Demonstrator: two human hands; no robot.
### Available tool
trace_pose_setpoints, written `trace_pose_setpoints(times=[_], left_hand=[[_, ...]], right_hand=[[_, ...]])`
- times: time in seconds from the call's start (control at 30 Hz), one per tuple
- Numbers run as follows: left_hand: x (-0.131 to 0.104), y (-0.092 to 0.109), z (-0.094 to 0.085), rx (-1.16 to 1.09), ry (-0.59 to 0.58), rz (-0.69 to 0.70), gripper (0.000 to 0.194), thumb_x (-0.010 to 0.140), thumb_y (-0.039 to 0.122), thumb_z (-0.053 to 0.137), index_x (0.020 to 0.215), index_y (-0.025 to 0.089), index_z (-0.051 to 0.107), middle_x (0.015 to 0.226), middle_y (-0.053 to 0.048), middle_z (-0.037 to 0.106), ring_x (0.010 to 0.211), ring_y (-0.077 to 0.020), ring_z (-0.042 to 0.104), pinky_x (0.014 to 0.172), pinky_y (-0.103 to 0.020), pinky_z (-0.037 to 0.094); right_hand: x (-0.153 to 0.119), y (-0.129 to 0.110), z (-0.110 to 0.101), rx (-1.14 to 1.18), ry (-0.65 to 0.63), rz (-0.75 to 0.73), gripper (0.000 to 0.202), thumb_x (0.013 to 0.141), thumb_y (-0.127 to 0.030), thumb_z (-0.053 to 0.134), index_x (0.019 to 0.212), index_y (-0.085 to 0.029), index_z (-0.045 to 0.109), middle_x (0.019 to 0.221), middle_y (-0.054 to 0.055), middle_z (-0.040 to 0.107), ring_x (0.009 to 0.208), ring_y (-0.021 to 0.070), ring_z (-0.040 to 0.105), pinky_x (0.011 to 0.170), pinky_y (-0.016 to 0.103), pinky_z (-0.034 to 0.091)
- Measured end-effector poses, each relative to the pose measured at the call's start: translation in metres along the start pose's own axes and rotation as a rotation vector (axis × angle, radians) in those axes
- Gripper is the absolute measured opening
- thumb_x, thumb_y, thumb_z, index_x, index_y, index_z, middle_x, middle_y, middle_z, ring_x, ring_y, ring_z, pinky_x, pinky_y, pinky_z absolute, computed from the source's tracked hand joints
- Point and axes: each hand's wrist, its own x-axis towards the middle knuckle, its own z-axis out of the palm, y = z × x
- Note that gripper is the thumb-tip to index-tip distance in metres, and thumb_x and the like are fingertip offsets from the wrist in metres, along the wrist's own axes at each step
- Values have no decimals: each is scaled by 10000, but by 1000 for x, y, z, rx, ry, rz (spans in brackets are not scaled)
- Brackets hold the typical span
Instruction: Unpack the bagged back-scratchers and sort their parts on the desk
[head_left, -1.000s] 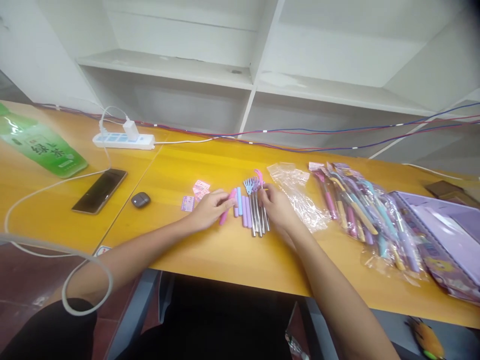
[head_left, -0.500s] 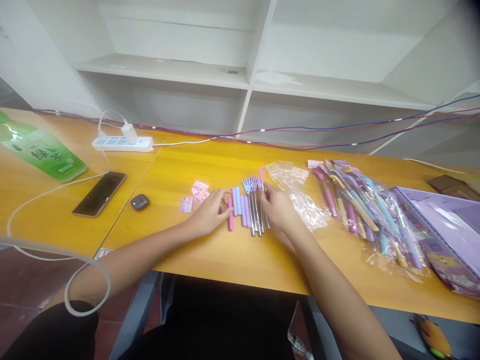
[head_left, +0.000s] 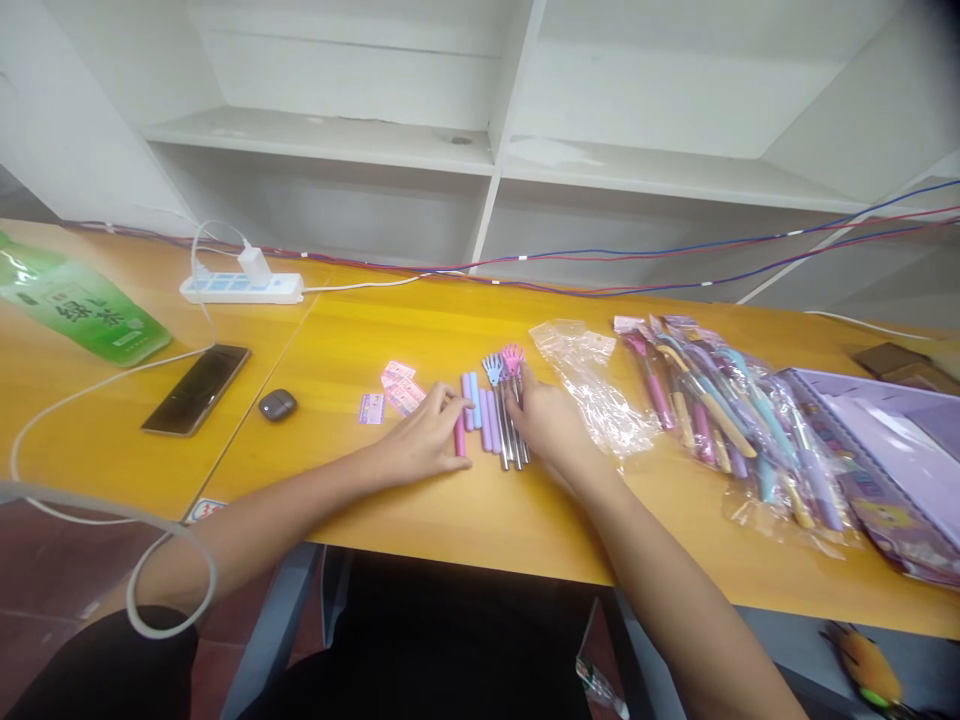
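Note:
Thumb and fingers of my left hand (head_left: 431, 435) close on the two ends of a dark pink tube (head_left: 460, 436) lying on the table. Beside it lie a blue tube (head_left: 475, 400) and several purple tubes (head_left: 490, 420). To their right, metal rods (head_left: 506, 435) lie side by side, topped by a blue hand-shaped head (head_left: 493, 368) and a pink one (head_left: 513, 358). My right hand (head_left: 544, 415) is at the right side of the rods, its fingers closed around the pink-headed one. Small pink cards (head_left: 401, 387) lie left of the tubes.
Clear plastic wrap (head_left: 592, 385) lies right of my right hand, then packaged colourful rods (head_left: 720, 400) and a purple folder (head_left: 892, 450). At left are a phone (head_left: 196, 390), a black oval object (head_left: 277, 404), a green bottle (head_left: 90, 310) and a power strip (head_left: 244, 288) with cables.
The pink head has moved left, onto the rods beside the blue head, with my right hand. My left hand has lowered slightly and now spans the dark pink tube.

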Motion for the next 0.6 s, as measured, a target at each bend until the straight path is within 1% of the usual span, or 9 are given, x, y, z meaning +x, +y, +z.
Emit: trace_pose_setpoints(times=[0.1,0.23,0.33,0.43,0.5,0.53,0.6], left_hand=[[2,-4,2,-5,32,10,642,821,293,836,1371,213,513,1350,-128,463,1233,-323,600,1117,-528,527],[4,-6,3,-31,54,22,601,838,275,818,1360,206,528,1358,-131,479,1252,-326,609,1118,-526,532],[3,-6,3,-44,62,21,595,837,267,814,1362,196,545,1358,-135,500,1282,-339,600,1137,-532,523],[2,-6,2,-49,80,24,598,839,263,806,1377,211,551,1369,-133,509,1313,-349,583,1149,-546,516],[1,-6,1,-49,87,14,601,840,279,806,1382,216,554,1375,-136,509,1322,-358,577,1152,-561,514],[1,-6,1,-50,87,7,603,841,291,808,1384,215,555,1378,-139,508,1324,-364,574,1152,-570,512],[0,-5,0,-55,89,-5,605,845,311,807,1387,213,555,1384,-144,506,1326,-371,572,1147,-579,515]], right_hand=[[0,0,0,-14,-7,7,580,1102,-382,414,1586,-64,428,1043,203,775,920,357,748,777,388,493],[1,2,1,5,15,-2,536,1098,-402,440,1539,-103,497,1054,190,779,927,338,749,794,377,493],[2,2,-1,51,56,-3,531,1092,-425,452,1523,-125,533,1059,175,781,931,326,742,804,368,489],[3,4,-11,133,133,-2,506,1092,-427,433,1495,-159,579,994,127,786,896,296,732,788,348,481],[5,12,-23,158,177,14,453,1080,-415,446,1419,-186,641,946,98,785,879,276,724,782,336,477],[6,20,-30,149,185,36,421,1068,-409,461,1365,-200,674,941,92,786,883,273,722,783,334,477],[9,45,-44,93,186,112,371,1045,-405,482,1247,-215,730,968,102,790,911,279,720,791,341,480]])
